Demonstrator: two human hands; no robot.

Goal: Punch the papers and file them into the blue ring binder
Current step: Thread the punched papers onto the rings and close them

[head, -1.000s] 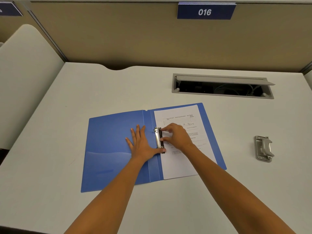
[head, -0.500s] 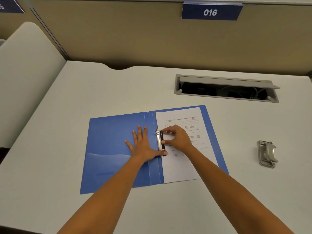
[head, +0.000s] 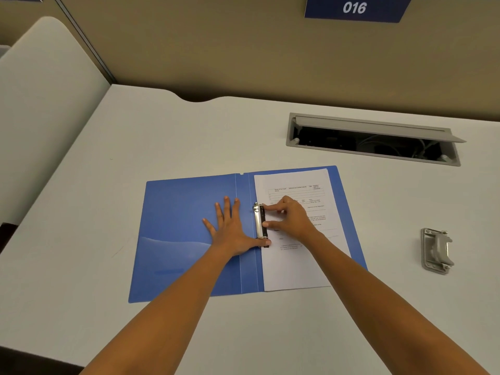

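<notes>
The blue ring binder (head: 184, 220) lies open and flat on the white desk. White printed papers (head: 295, 263) rest on its right half, their left edge at the metal ring mechanism (head: 260, 221). My left hand (head: 232, 228) lies flat with fingers spread on the inside left cover, its thumb touching the lower end of the mechanism. My right hand (head: 290, 217) rests on the papers, with forefinger and thumb pressed against the mechanism's upper and middle part.
A grey hole punch (head: 437, 251) sits on the desk to the right of the binder. An open cable tray (head: 373, 140) is sunk into the desk behind it. A tan partition with a "016" sign (head: 355, 8) stands at the back.
Both hands stay in the same spots on the binder and ring mechanism. Only the camera has shifted a little, so the scene sits slightly lower in view.
</notes>
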